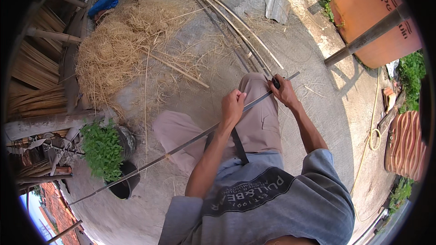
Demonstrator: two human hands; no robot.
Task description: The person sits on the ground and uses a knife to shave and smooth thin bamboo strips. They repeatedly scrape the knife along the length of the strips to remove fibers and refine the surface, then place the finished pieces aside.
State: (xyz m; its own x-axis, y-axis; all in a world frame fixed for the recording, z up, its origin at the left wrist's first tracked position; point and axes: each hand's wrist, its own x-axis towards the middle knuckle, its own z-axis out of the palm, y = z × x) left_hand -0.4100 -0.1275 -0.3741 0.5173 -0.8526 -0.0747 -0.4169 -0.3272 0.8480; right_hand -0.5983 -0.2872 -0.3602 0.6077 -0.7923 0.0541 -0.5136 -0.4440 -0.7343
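Observation:
A long, narrow dark-grey strip (181, 146) runs slantwise across my lap, from the ground at lower left to past my right knee. My left hand (232, 107) is closed above my thigh, with the strip passing behind its lower part; whatever its fingers hold is hidden. Beside my right knee, my right hand (284, 92) is closed around a small black tool (275, 82), whose working end I cannot make out. The strip runs right against this hand, and its far end sticks out beyond it. A black strap (239, 146) lies over my thigh near the waist.
A heap of pale shavings (113, 54) lies at the far left. Long split canes (236, 27) stretch out ahead. A potted green plant (102, 149) stands at left beside a black container (123, 181). At right are an orange tank (372, 18), a metal pole (363, 38) and a yellowish hose (373, 138).

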